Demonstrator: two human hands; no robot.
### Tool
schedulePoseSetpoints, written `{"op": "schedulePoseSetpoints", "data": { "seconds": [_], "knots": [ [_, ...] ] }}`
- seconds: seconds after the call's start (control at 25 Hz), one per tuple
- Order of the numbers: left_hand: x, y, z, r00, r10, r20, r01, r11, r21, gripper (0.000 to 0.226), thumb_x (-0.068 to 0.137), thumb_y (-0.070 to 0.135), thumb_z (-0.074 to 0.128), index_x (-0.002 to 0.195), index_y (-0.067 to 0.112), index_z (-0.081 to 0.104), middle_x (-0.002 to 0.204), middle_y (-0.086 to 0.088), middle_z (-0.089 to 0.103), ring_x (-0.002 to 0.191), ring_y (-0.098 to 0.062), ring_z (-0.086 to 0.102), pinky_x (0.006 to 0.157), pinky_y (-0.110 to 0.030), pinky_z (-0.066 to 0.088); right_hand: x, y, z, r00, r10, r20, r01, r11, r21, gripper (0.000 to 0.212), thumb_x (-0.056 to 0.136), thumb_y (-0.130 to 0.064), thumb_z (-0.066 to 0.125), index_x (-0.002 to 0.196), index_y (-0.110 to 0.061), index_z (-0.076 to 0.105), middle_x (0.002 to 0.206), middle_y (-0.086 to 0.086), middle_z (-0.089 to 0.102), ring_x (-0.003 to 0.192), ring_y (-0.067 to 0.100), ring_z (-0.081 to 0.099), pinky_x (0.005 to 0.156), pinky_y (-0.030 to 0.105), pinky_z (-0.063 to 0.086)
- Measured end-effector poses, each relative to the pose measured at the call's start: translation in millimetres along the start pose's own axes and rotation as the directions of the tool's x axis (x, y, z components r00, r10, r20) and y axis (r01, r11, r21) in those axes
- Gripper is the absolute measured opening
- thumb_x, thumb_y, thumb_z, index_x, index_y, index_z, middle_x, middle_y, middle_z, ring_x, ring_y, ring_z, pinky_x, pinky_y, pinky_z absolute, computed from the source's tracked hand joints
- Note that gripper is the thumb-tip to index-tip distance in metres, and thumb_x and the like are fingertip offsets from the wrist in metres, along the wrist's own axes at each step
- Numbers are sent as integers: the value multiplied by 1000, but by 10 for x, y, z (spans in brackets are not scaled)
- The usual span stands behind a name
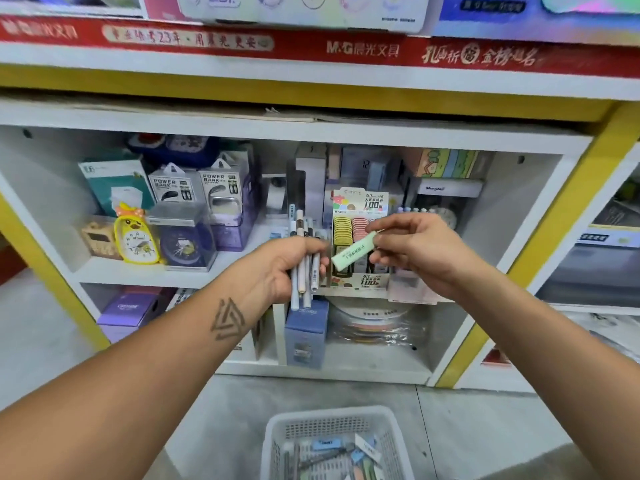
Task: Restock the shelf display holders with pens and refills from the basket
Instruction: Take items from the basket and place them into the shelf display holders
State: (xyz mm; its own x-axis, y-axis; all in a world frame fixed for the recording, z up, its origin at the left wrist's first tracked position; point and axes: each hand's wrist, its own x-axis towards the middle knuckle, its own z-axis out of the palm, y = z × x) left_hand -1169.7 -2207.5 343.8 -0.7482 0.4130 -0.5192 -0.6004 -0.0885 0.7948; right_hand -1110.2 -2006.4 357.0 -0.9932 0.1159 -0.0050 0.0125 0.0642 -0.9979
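Fingers of my left hand [284,263] are wrapped round a bunch of pens [304,258]. My right hand [412,249] pinches a green refill case [353,251] in front of the display holder [360,206] at the shelf [138,271] edge; basket [277,434] sits below.

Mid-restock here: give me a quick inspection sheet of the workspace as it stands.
Surface: white shelf stocked with boxed goods; grey floor below.
Job's things: bundle of pens gripped in the left hand; green refill case pinched by the right hand, in front of the display holder; white basket on the floor, more stock inside.
Clutter: yellow alarm clock, power bank boxes.
Hands: both occupied.
Cables: nothing seen.
Surroundings: red banner above.
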Motion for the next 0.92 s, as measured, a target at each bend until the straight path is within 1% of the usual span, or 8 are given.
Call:
{"op": "schedulePoseSetpoints", "data": {
  "seconds": [0.12, 0.2, 0.32, 0.48, 0.6, 0.76, 0.84, 0.92],
  "knots": [
    [71, 124, -130, 999, 42, -27, -43, 999, -9, 21, 97, 13, 57, 78, 4, 60, 52, -6, 57, 37, -12, 52, 35, -17, 43, 271, -65, 106, 1000, -24, -3, 24, 998, -65, 11, 88, 8, 65, 98, 6, 69, 87, 19, 75, 70, 24, 72, 66, 24, 61],
    [130, 207, -262, 996, 69, -55, -71, 997, -36, 23, 98, 14, 56, 76, 6, 58, 51, -5, 57, 37, -12, 52, 36, -17, 43, 462, -88, 201, 996, -86, 4, 86, 981, -174, 8, 85, 2, 72, 93, 5, 71, 85, 13, 75, 74, 20, 72, 70, 23, 59],
    [205, 316, -477, 989, 87, -116, -96, 992, -77, 22, 97, 14, 57, 77, 7, 58, 54, -5, 57, 38, -12, 52, 37, -17, 44, 673, -47, 348, 979, -203, 2, 182, 875, -449, 4, 83, -7, 77, 83, -11, 76, 78, 0, 76, 70, 5, 69, 66, 15, 52],
    [277, 382, -633, 986, 75, -146, -91, 990, -105, 22, 97, 14, 59, 76, 7, 57, 56, -5, 56, 40, -12, 51, 36, -18, 43, 878, 25, 437, 967, -254, 22, 214, 761, -613, 10, 87, -15, 75, 93, -22, 77, 84, -12, 73, 77, 2, 68, 73, 19, 53],
    [344, 402, -693, 989, 63, -136, -77, 992, -103, 22, 95, 14, 61, 74, 8, 58, 54, -5, 56, 39, -13, 52, 35, -18, 42, 1037, 70, 469, 938, -344, 36, 273, 671, -690, 14, 87, -20, 76, 101, -17, 78, 92, -6, 74, 86, 8, 70, 83, 25, 55],
    [366, 442, -740, 994, 36, -104, -46, 995, -93, 24, 92, 14, 59, 68, 8, 57, 52, -6, 56, 38, -14, 51, 36, -18, 42, 1223, 144, 500, 921, -384, 62, 303, 609, -733, 20, 86, -16, 77, 106, -15, 76, 94, -2, 73, 85, 11, 68, 84, 24, 55],
    [373, 458, -741, 994, 37, -104, -47, 994, -102, 22, 90, 12, 57, 69, 7, 57, 55, -7, 56, 39, -15, 52, 36, -18, 42, 1319, 181, 556, 875, -461, 145, 367, 439, -820, 10, 90, -15, 71, 98, -13, 77, 90, -1, 72, 81, 17, 66, 78, 29, 54],
    [379, 465, -747, 994, 37, -105, -49, 992, -120, 19, 90, 10, 57, 72, 6, 58, 58, -7, 57, 40, -14, 53, 37, -19, 43, 1385, 229, 645, 826, -502, 255, 423, 254, -870, 11, 94, -14, 64, 89, -9, 72, 82, 2, 69, 78, 24, 63, 71, 35, 50]
  ]
}}
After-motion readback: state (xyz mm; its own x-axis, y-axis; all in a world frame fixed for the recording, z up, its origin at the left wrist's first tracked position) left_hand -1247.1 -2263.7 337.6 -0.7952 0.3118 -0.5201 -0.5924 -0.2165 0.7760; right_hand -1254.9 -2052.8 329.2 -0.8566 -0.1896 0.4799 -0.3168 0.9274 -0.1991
